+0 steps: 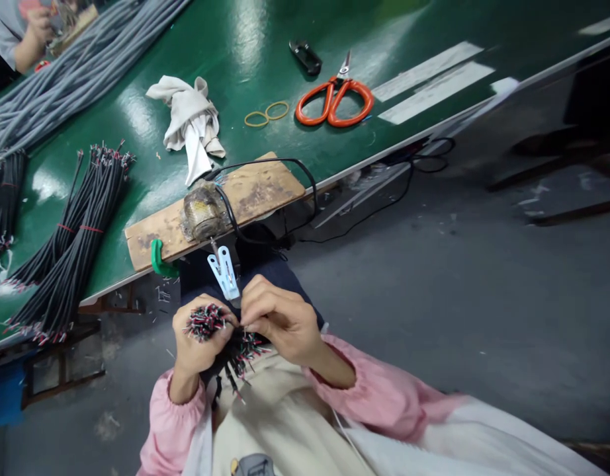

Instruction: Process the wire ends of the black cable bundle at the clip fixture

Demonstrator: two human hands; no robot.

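Green tabletop (pixel 265 66) slants across the upper left above a grey floor (pixel 448 311). Below its edge, the left hand (pixel 194 352) is wrapped around a bundle of wires (pixel 206 322), the coloured ends poking out above the curled fingers. Just beside that fist, the right hand (pixel 288 325) brings thumb and fingertips near the bundle (whether they pinch a strand, I cannot tell), below a pale blue clip (pixel 228 281).

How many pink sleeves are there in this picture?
2. One sleeve is on the left arm, below the left hand; the other is on the right arm, below and beside the right hand. I see no others.
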